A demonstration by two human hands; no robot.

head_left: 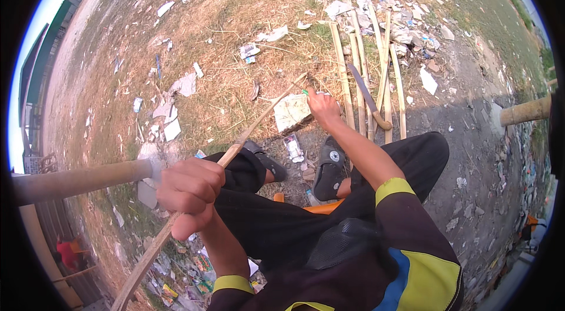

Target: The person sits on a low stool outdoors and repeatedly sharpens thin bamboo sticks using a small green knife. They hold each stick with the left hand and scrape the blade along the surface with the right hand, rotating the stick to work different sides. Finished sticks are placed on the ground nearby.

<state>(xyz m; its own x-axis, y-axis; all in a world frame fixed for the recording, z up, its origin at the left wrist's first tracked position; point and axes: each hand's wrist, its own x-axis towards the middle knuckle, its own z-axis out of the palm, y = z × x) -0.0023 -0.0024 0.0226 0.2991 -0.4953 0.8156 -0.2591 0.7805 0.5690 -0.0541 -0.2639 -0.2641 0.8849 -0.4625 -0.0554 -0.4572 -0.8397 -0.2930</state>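
My left hand is closed around a long split bamboo strip. The strip runs slantwise from the lower left edge to its narrow far tip, beyond the pale block on the ground. Near that tip, my right hand is closed, and a small green piece shows at its fingers; the rest of what it grips is hidden. To its right lie several bamboo slats, roughly side by side. A long-bladed knife with a curved wooden handle rests across them.
Upright bamboo poles stand at my left and right. An orange seat shows beneath me, with my sandalled feet in front. Paper scraps and rubble litter the dry grass. Someone in red is at the far lower left.
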